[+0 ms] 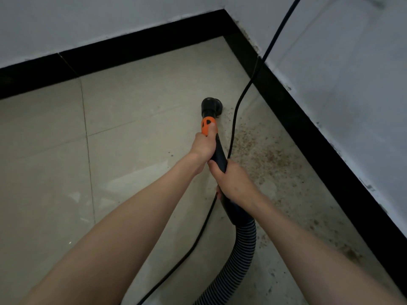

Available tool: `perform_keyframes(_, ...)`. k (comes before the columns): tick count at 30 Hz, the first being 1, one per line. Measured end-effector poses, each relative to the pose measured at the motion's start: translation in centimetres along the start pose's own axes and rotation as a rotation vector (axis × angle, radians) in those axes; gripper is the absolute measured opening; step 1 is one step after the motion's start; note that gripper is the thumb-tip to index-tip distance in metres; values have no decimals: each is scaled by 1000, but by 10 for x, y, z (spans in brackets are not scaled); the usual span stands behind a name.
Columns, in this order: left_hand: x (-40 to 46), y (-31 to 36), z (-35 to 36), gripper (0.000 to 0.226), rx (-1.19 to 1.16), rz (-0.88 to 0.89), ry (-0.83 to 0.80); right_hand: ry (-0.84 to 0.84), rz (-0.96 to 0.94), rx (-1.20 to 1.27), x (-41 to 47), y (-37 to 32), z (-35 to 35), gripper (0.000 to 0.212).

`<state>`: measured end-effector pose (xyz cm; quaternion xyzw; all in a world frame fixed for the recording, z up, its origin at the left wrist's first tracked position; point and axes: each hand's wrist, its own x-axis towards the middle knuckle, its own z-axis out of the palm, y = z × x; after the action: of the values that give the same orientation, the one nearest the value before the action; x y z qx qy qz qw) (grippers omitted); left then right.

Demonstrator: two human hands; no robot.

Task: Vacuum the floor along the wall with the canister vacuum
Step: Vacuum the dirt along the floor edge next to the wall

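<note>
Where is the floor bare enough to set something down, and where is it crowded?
Bare tiles lie left of the left hand, up to the black skirting. Crowded: the right wall strip, with scattered dirt, the black cord, the ribbed hose and the nozzle.

You have no readable text, brand, number or label anywhere in this view. The only marks are a few black shapes on the orange collar point(208, 126) of the vacuum wand point(220, 154), and they spell nothing you can read.
</note>
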<state>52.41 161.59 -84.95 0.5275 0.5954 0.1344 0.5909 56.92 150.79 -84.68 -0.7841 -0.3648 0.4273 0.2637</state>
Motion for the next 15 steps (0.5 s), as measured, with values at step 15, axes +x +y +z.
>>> perform_keyframes(15, 16, 30, 60, 63, 154, 66, -124, 144, 133, -46, 17, 24, -39, 49)
